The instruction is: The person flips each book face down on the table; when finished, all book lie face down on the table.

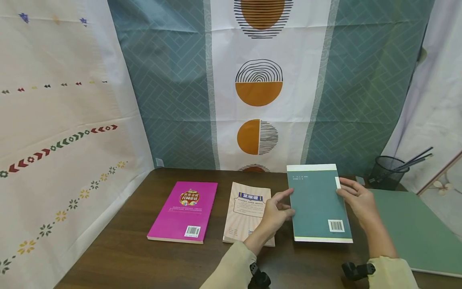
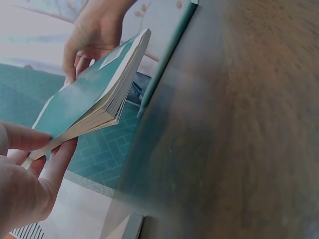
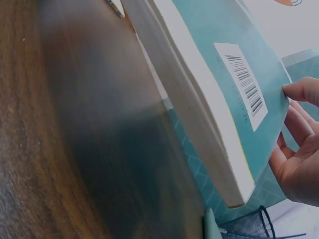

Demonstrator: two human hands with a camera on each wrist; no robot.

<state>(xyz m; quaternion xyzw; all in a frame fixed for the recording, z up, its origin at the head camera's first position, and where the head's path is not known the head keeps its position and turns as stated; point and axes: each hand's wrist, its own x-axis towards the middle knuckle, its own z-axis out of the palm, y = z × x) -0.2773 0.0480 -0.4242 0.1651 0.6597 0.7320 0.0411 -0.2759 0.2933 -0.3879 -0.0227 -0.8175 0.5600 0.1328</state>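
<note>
A teal book [image 1: 317,204] with a white barcode is held above the table, its barcode side toward the head camera. My left hand [image 1: 275,212] grips its left edge, thumb on one face and fingers behind, as the left wrist view shows. On the opposite edge my right hand [image 1: 357,198] pinches the book between thumb and fingers. In the right wrist view the book's thick page block [image 3: 199,119] hangs over the wood. Partly behind my left hand lies a beige book [image 1: 249,204] on the table, and further left a magenta book [image 1: 184,212] lies flat.
A green board [image 1: 415,228] lies on the brown table [image 1: 162,265] at the right. Behind it stands a black mesh pen holder [image 1: 388,172] with several pens. Patterned cloth [image 1: 173,100] hangs along the back, and a white cloth [image 1: 72,140] hangs at the left.
</note>
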